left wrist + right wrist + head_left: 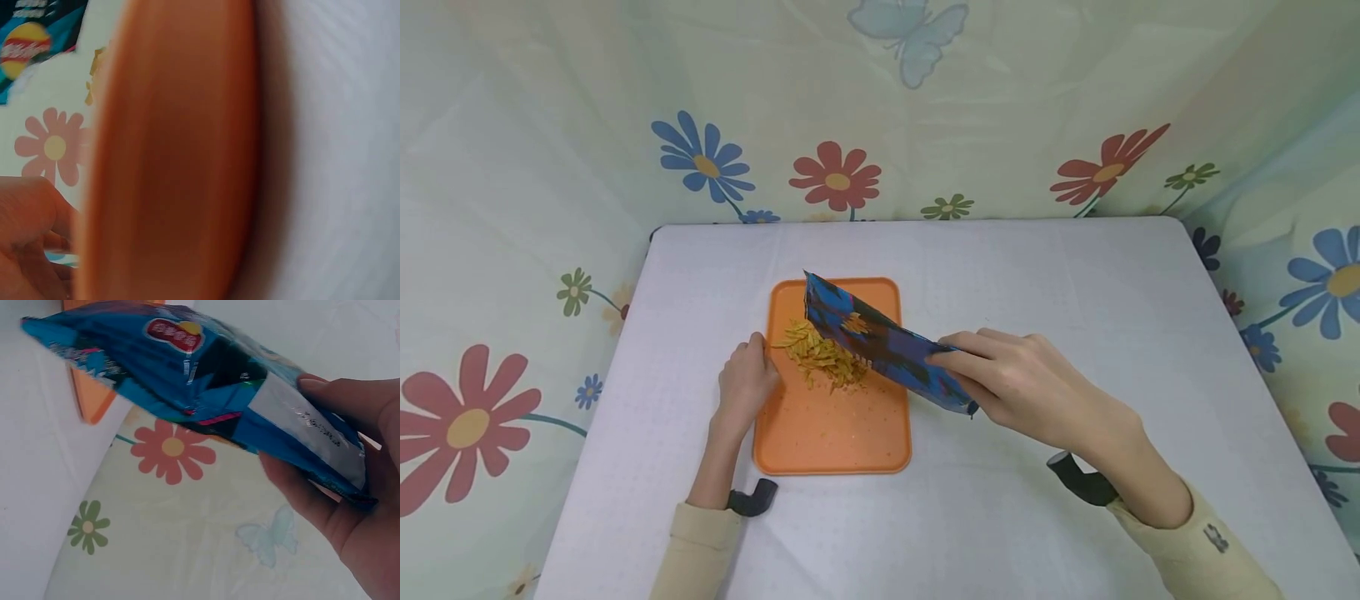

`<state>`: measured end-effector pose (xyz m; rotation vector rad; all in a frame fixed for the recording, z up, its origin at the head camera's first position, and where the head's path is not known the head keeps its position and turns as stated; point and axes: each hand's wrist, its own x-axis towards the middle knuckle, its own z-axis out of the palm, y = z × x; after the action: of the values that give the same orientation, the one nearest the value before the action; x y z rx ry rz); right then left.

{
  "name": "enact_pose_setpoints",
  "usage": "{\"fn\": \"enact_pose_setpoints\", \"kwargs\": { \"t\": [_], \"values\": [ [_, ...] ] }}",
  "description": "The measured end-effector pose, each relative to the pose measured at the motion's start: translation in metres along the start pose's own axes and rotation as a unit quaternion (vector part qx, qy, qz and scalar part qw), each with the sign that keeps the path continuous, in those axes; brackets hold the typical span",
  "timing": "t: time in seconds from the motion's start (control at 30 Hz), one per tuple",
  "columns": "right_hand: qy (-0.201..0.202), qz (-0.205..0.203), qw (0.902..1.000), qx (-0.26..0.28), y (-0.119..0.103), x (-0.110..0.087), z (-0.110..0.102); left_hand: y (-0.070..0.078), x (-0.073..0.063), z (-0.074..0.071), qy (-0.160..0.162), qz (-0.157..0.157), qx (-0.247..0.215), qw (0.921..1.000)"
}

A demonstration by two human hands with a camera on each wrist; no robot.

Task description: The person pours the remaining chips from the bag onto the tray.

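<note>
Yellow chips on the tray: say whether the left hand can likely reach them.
Probably yes: the left hand grips the left edge of the orange tray, close to the yellow chips, whose left side lies uncovered; the blue chip bag overhangs their right.

In the head view, a white table (1037, 283) is bordered by a curtain (1022, 92) printed with a butterfly (912, 38) at twelve o'clock, a red flower (1108, 172) at two and a blue flower (706, 166) at ten.

The bag (887, 346) is glossy film (crinkled), the tray (835, 433) smooth plastic.
</note>
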<state>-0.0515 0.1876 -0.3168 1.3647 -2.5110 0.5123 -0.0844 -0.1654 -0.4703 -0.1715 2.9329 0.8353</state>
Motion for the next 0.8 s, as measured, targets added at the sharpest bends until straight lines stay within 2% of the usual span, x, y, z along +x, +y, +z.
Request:
{"fn": "enact_pose_setpoints", "kwargs": {
  "t": [0.8],
  "values": [
    [0.004, -0.001, 1.0, 0.001, -0.0034, -0.0023, -0.0067, 0.0017, -0.0036, 0.0002, 0.017, 0.007, 0.0, 0.9998]
  ]
}}
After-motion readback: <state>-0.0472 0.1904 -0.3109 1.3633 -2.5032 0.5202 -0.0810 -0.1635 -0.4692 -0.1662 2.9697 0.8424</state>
